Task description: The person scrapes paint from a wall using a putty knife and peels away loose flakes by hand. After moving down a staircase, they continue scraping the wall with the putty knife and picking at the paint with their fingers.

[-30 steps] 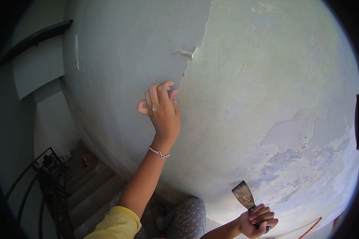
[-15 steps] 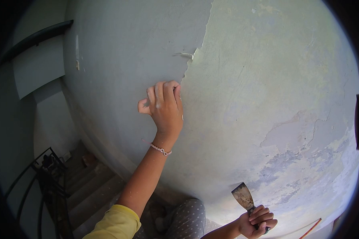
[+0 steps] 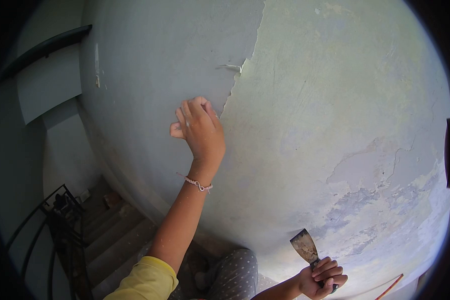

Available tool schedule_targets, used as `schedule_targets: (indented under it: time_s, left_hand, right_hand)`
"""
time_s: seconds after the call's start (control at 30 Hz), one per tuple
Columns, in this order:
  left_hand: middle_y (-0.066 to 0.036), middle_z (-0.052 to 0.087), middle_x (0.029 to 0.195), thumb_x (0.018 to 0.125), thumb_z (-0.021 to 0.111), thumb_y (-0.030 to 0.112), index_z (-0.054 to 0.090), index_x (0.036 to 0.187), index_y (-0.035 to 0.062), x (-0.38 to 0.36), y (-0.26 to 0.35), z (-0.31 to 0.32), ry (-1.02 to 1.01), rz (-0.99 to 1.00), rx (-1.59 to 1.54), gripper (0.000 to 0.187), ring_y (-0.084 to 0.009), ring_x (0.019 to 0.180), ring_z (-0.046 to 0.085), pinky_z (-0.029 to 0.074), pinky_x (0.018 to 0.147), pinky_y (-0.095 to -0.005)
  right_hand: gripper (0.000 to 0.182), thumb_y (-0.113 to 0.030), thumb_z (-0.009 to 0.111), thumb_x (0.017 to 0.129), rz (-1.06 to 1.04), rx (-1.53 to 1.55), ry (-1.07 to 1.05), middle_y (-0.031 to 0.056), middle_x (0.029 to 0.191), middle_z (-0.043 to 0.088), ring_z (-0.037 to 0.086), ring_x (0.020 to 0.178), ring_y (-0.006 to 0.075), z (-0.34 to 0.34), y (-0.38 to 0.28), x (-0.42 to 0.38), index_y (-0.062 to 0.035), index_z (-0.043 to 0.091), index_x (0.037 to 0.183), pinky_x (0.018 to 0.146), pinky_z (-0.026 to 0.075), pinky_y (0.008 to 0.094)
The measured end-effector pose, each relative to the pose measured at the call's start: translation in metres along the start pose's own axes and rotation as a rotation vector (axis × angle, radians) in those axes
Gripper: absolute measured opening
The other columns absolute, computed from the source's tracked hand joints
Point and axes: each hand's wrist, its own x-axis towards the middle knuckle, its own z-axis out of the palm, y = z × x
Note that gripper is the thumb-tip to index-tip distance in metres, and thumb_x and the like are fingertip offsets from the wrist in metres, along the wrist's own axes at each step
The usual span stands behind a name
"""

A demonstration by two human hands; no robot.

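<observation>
My left hand (image 3: 200,127) is raised against the wall, its fingers curled in a pinch at the torn edge of the peeling paint (image 3: 227,104). The fingertips are partly hidden behind the hand. Grey paint (image 3: 155,80) covers the wall to the left of that edge, and a paler greenish bare layer (image 3: 295,110) shows to the right. A small flap of paint (image 3: 233,67) curls out above the hand. At the lower right, my right hand (image 3: 322,280) is closed around the handle of a putty knife (image 3: 305,246), whose stained blade points up and left near the wall.
Stairs (image 3: 117,245) descend at the lower left beside a dark metal railing (image 3: 47,212). A dark handrail (image 3: 47,50) runs along the upper left. Rough, flaking patches (image 3: 355,210) mark the lower right wall. An orange-red rod (image 3: 390,286) lies at the bottom right.
My left hand has shifted slightly left and turned a little; more of the torn paint edge now shows beside it, reaching lower. My right hand and the putty knife have stayed still.
</observation>
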Motion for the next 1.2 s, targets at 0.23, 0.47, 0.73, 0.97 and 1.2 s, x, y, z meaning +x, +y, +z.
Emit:
schedule_targets:
  time_s: [0.23, 0.47, 0.73, 0.97, 1.2]
  left_hand:
    - [0.006, 0.053, 0.09, 0.093, 0.064, 0.017, 0.061, 0.097, 0.0159, -0.006, 0.006, -0.01, 0.075, 0.096, -0.126, 0.005, -0.0151, 0.091, 0.049, 0.021, 0.083, -0.038]
    - [0.007, 0.053, 0.088, 0.093, 0.065, 0.016, 0.06, 0.096, 0.0172, -0.007, 0.006, -0.003, 0.088, 0.161, -0.068, 0.006, -0.0148, 0.09, 0.049, 0.02, 0.083, -0.0393]
    - [0.004, 0.053, 0.09, 0.09, 0.063, 0.006, 0.057, 0.098, 0.0154, -0.009, 0.011, -0.005, 0.018, 0.192, -0.095, 0.014, -0.0162, 0.092, 0.048, 0.021, 0.083, -0.0395]
    - [0.005, 0.056, 0.101, 0.088, 0.068, 0.008, 0.058, 0.105, 0.0158, -0.005, 0.016, -0.008, 0.072, 0.135, -0.132, 0.021, -0.0163, 0.099, 0.05, 0.021, 0.085, -0.0397]
    - [0.007, 0.056, 0.099, 0.09, 0.069, 0.017, 0.06, 0.104, 0.0169, 0.007, 0.022, -0.002, 0.124, 0.147, -0.09, 0.017, -0.0156, 0.1, 0.05, 0.021, 0.087, -0.0404]
  right_hand:
    - [0.014, -0.01, 0.051, 0.091, -0.009, 0.028, 0.025, 0.0076, 0.061, 0.041, 0.037, 0.05, 0.0164, 0.0, 0.002, -0.001, -0.0063, 0.042, 0.081, 0.047, 0.038, 0.0335]
    - [0.013, -0.009, 0.05, 0.09, -0.011, 0.023, 0.021, 0.0076, 0.061, 0.041, 0.037, 0.05, 0.0166, -0.001, 0.0, -0.001, -0.0061, 0.041, 0.082, 0.048, 0.037, 0.0337]
    - [0.013, -0.009, 0.049, 0.089, -0.012, 0.022, 0.034, 0.0072, 0.06, 0.041, 0.037, 0.05, 0.0164, 0.001, 0.0, 0.0, -0.0064, 0.04, 0.081, 0.048, 0.038, 0.0327]
    - [0.014, -0.008, 0.05, 0.09, -0.013, 0.012, 0.039, 0.0064, 0.06, 0.039, 0.035, 0.049, 0.0156, 0.003, -0.001, 0.001, -0.0068, 0.04, 0.079, 0.047, 0.037, 0.0322]
    - [0.014, -0.008, 0.05, 0.089, -0.015, 0.021, 0.038, 0.0059, 0.06, 0.039, 0.035, 0.049, 0.0155, -0.001, -0.001, 0.0, -0.0071, 0.04, 0.079, 0.048, 0.036, 0.0325]
